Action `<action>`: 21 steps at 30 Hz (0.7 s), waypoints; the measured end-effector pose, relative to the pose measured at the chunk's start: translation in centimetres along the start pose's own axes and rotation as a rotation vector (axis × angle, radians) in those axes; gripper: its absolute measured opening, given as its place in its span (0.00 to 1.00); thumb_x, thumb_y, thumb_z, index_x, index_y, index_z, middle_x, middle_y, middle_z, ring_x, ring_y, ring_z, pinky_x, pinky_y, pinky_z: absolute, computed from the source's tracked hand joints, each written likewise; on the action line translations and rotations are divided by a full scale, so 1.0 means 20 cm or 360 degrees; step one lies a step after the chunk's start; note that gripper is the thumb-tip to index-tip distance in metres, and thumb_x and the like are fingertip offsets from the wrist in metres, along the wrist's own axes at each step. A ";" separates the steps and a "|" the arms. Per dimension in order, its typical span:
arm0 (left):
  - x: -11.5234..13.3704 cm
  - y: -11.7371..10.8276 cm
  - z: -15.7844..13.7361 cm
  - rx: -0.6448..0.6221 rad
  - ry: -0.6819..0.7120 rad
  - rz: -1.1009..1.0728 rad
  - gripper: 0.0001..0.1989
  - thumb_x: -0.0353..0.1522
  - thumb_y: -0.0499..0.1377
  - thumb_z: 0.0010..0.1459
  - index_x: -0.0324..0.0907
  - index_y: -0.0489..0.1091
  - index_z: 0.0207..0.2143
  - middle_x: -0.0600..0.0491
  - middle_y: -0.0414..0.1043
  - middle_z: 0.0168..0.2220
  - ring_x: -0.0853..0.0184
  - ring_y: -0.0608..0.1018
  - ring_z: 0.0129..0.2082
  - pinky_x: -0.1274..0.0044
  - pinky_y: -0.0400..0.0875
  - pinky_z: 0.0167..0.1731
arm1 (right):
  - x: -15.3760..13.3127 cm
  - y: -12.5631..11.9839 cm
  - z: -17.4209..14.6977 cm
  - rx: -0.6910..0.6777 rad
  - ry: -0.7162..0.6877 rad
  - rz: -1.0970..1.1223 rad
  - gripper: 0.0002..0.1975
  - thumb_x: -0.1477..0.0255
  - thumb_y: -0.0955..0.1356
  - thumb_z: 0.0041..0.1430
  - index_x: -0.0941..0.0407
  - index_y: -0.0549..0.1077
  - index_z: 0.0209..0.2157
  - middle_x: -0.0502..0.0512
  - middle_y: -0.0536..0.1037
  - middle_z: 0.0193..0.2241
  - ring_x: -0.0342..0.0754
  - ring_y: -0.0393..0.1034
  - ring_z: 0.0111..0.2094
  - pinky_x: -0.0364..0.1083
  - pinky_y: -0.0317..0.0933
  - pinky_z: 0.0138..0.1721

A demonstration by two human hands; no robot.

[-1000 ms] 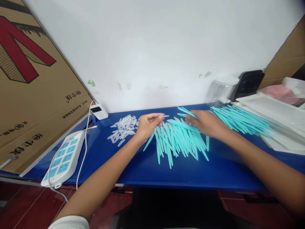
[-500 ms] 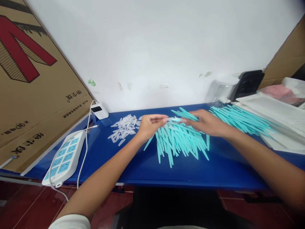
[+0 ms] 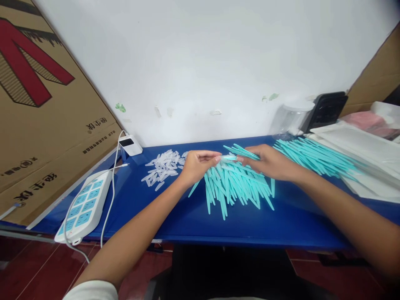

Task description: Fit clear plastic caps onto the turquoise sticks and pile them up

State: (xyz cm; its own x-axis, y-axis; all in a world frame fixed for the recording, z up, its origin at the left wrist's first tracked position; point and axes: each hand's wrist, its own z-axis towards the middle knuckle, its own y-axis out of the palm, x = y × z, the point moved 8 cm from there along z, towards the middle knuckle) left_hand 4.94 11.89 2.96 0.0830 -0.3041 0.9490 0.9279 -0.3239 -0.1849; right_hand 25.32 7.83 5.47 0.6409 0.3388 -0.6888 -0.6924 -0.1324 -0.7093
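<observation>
Between thumb and fingers, my left hand (image 3: 201,166) pinches a small translucent cap (image 3: 224,158). The tip of a turquoise stick sits inside that cap. My right hand (image 3: 265,161) grips this stick along with several other slim turquoise sticks (image 3: 239,150) that fan out toward the wall. Below both hands lies a loose pile of turquoise pointed sticks (image 3: 231,187). To the left of my left hand is a heap of translucent caps (image 3: 165,164). A second bundle of turquoise sticks (image 3: 315,156) lies right of my right hand.
A white power strip (image 3: 84,206) with a cable and a small white device (image 3: 130,145) are at the left, beside a large cardboard box (image 3: 46,125). At the back right stand a clear jar (image 3: 293,116) and a black object (image 3: 326,110), near white trays (image 3: 365,154).
The turquoise stick's tip has slid further into the translucent cap. Both hands stay in nearly the same place.
</observation>
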 end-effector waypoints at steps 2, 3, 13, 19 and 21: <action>0.00 0.03 -0.01 -0.0054 -0.0002 -0.0020 0.16 0.39 0.74 0.54 0.40 0.85 0.42 0.45 0.85 0.38 0.62 0.85 0.36 0.68 0.82 0.41 | -0.03 0.02 0.00 -0.0028 -0.0020 0.0008 0.28 0.44 0.67 0.65 0.55 0.75 0.28 0.50 0.70 0.19 0.44 0.61 0.19 0.46 0.53 0.23; -0.01 0.05 -0.02 -0.0083 -0.0003 -0.0035 0.15 0.39 0.74 0.54 0.41 0.85 0.41 0.45 0.85 0.39 0.61 0.85 0.37 0.67 0.82 0.42 | -0.03 0.03 -0.01 -0.0045 -0.0008 0.0017 0.28 0.44 0.67 0.65 0.55 0.76 0.28 0.50 0.70 0.18 0.44 0.60 0.18 0.46 0.53 0.23; -0.03 0.04 -0.01 -0.0078 -0.0037 -0.0016 0.16 0.40 0.74 0.53 0.39 0.85 0.40 0.43 0.85 0.40 0.60 0.85 0.36 0.67 0.82 0.41 | 0.00 0.10 0.00 -0.0115 0.0117 0.0233 0.27 0.45 0.69 0.64 0.55 0.79 0.29 0.53 0.78 0.19 0.46 0.68 0.18 0.46 0.61 0.24; -0.02 -0.05 0.04 -0.0065 0.0043 0.0283 0.15 0.41 0.69 0.60 0.39 0.84 0.42 0.44 0.85 0.43 0.58 0.85 0.41 0.67 0.79 0.45 | 0.08 -0.01 0.02 0.0120 0.0183 0.0199 0.26 0.48 0.64 0.70 0.56 0.80 0.40 0.57 0.83 0.30 0.49 0.75 0.23 0.47 0.66 0.26; -0.02 -0.05 0.05 -0.0122 0.0119 0.0509 0.15 0.41 0.66 0.64 0.41 0.84 0.45 0.45 0.85 0.46 0.57 0.84 0.45 0.66 0.79 0.47 | 0.09 -0.02 0.02 0.0085 0.0189 0.0140 0.28 0.46 0.62 0.70 0.56 0.78 0.40 0.53 0.79 0.24 0.46 0.67 0.17 0.47 0.63 0.24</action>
State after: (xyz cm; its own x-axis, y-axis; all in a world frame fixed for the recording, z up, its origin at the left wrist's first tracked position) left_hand 4.25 13.18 3.01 0.3362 -0.4654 0.8188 0.8287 -0.2669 -0.4919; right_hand 26.63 8.97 4.59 0.6095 0.2151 -0.7631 -0.7622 -0.1059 -0.6386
